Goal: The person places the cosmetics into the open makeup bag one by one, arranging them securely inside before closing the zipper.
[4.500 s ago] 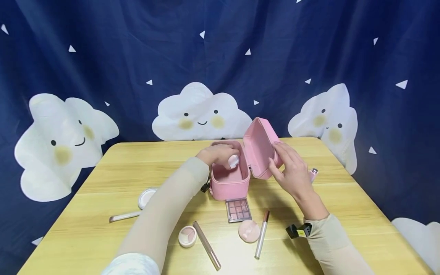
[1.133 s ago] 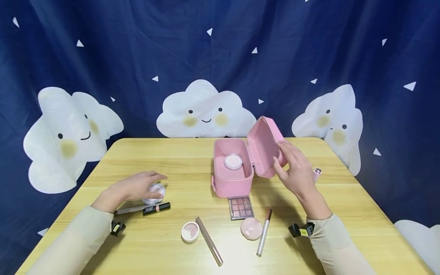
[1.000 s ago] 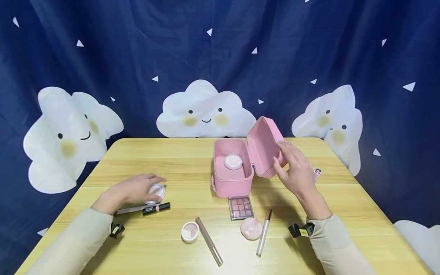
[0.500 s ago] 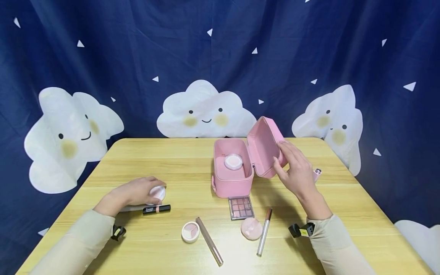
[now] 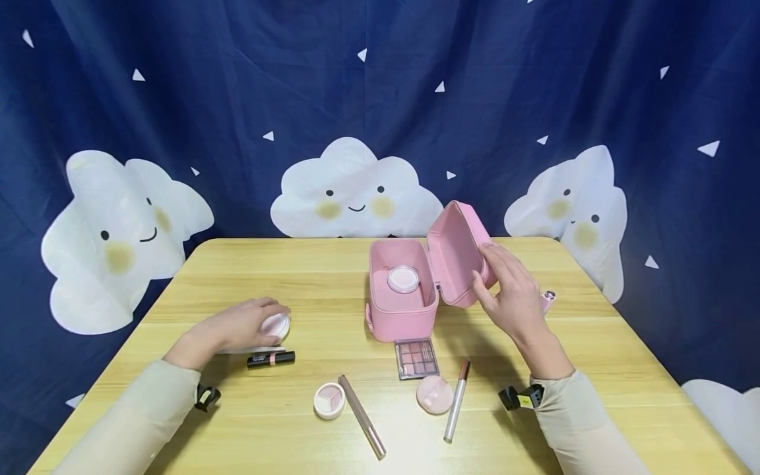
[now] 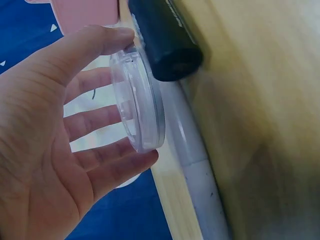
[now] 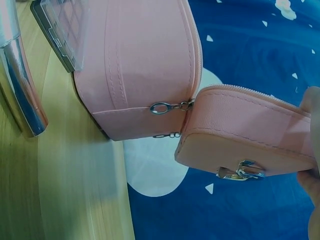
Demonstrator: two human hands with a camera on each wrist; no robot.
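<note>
In the left wrist view my left hand (image 5: 234,328) pinches a round, clear-rimmed compact (image 6: 142,107) by its rim, thumb on one edge and fingertips on the other. The compact is tilted, close above a pale-handled makeup brush (image 6: 197,172) and a black lipstick tube (image 6: 167,42). My right hand (image 5: 513,297) holds the raised lid (image 5: 457,257) of a pink makeup case (image 5: 404,324), thumb inside the edge and fingers outside. Another round compact (image 5: 403,280) lies inside the case. In the right wrist view only part of this hand shows, at the right edge.
In front of the case lie an eyeshadow palette (image 5: 416,359), a pink powder puff (image 5: 435,395) and a lip gloss tube (image 5: 456,402). Nearer me are a round three-colour pot (image 5: 329,401) and a rose-gold tube (image 5: 362,417). A small pink tube (image 5: 547,301) lies behind my right hand.
My left hand has left the case, where a compact now lies, and moved left to a second compact. It now pinches that one, shifted slightly right. The right hand stays on the lid.
</note>
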